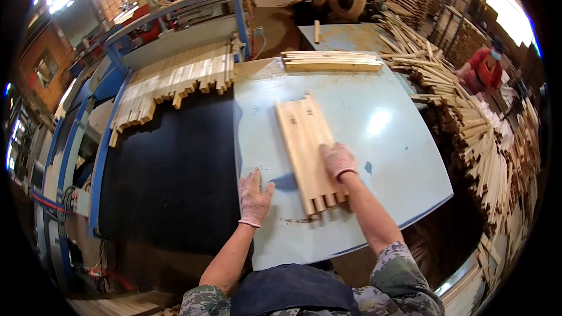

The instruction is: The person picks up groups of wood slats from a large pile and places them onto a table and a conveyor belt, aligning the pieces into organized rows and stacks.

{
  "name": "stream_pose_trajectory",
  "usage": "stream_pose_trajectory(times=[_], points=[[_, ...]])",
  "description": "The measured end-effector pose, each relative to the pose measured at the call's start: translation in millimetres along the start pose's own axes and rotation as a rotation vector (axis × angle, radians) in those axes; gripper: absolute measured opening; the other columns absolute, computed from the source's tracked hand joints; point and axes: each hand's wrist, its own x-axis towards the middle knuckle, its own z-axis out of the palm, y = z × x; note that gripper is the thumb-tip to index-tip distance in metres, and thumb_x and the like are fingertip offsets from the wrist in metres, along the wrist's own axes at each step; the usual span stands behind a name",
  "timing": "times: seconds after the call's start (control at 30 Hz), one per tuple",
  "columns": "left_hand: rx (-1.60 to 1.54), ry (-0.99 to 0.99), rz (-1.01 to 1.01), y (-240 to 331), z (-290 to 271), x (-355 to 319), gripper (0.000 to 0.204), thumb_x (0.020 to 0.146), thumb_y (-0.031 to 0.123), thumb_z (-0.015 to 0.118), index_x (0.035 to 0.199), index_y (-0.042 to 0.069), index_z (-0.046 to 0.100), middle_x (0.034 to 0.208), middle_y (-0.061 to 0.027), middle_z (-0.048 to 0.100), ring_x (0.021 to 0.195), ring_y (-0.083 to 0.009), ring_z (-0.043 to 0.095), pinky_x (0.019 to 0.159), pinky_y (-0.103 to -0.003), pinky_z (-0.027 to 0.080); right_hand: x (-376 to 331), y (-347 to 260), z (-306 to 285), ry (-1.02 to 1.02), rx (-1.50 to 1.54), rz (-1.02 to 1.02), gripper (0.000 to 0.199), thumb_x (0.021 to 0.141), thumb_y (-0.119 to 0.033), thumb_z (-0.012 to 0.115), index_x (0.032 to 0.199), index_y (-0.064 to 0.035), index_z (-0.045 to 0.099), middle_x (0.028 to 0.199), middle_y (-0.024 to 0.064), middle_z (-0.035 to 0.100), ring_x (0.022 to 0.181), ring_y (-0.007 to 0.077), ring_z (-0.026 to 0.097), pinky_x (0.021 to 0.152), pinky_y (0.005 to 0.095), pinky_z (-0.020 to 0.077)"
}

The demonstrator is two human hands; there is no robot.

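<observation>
Several pale wooden strips (308,146) lie side by side on the light blue tabletop (404,152), slightly tilted, with their near ends uneven. My right hand (338,160), in a pinkish knit glove, is at the right edge of these strips, its fingers curled against the outermost one. To the left of the strips, apart from them, my gloved left hand (254,198) is over the tabletop's left edge with its fingers spread. It holds nothing.
A black conveyor belt (170,175) adjoins the tabletop on the left, with a row of wooden strips (175,76) on its far part, before a blue machine frame (175,3). More strips (332,61) are stacked at the tabletop's far edge. Right: piled strips (474,134) and a person in red (487,73).
</observation>
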Motion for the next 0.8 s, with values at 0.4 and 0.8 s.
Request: stream_pose_trajectory(times=[0.4, 0.8], points=[[-0.193, -0.164, -0.16, 7, -21, -14, 0.075, 0.096, 0.025, 0.066, 0.16, -0.006, 0.041, 0.138, -0.0334, 0.056, 0.124, -0.0466, 0.052, 0.113, -0.052, 0.04, -81, -90, 2, -0.111, 0.493, 0.093, 0.063, 0.095, -0.049, 0.065, 0.126, 0.0062, 0.07, 0.132, 0.0286, 0.069, 0.125, 0.0412, 0.068, 0.107, 0.046, 0.0544], [-0.392, -0.323, -0.115, -18, -3, -13, 0.078, 0.101, 0.032, 0.068, 0.162, -0.007, 0.038, 0.142, -0.0331, 0.057, 0.13, -0.0428, 0.054, 0.117, -0.049, 0.04, -201, -12, 91, 0.269, 0.711, 0.045, 0.071, 0.096, -0.042, 0.063, 0.153, -0.0016, 0.052, 0.143, 0.0251, 0.061, 0.133, 0.0377, 0.061, 0.111, 0.0465, 0.0494]])
